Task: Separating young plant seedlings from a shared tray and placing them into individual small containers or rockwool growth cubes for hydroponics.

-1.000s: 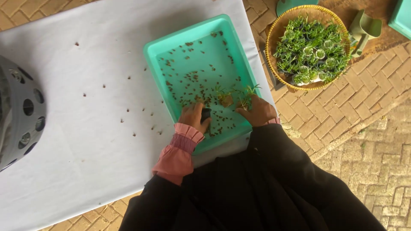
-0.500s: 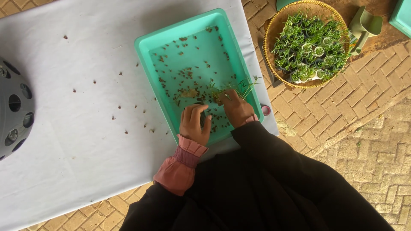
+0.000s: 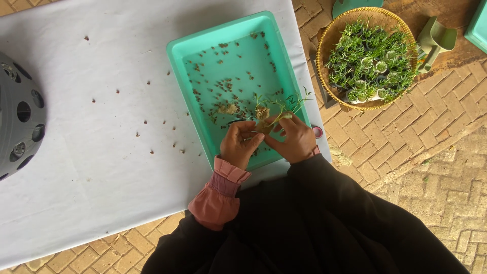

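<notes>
While your white-covered table (image 3: 76, 203) fills the left and middle of the frame, the turquoise tray (image 3: 177, 56) lies on it at upper centre, its floor dotted with small brown pellets. At the upper right, on the brick paving, sits your round woven basket (image 3: 324, 50) packed with green seedlings in small pots, and a grey perforated pot (image 3: 18, 116) pokes in at the left edge. Your two hands meet over the tray's lower right corner. Your left hand (image 3: 238, 144) has its fingers (image 3: 253, 139) curled against the base of a small green seedling (image 3: 276, 106), and your right hand (image 3: 297, 139) pinches the same seedling from the other side, fingers closed on its root clump.
</notes>
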